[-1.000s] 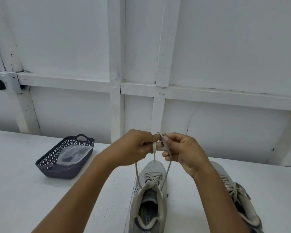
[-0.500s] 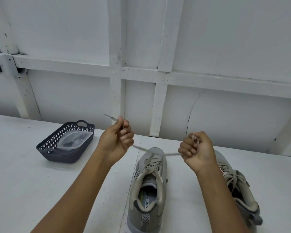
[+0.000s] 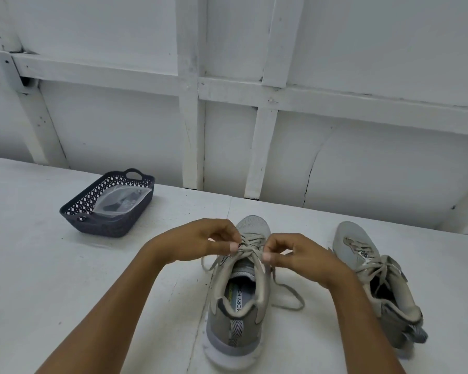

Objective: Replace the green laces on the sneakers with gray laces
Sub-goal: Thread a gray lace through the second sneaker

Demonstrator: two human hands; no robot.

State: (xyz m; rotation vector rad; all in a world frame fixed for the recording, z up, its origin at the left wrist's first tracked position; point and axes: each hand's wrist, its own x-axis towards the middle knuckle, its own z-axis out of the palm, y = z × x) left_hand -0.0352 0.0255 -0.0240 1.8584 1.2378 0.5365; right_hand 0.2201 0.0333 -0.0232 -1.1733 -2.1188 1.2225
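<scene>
Shoe stands by the bench front edge, toe to the wall | left hand and right hand each pinch the gray lace at its top holes, fingers curled tight | lace ends lie loose beside it | second shoe near, on its right | basket back left, bag inside
</scene>
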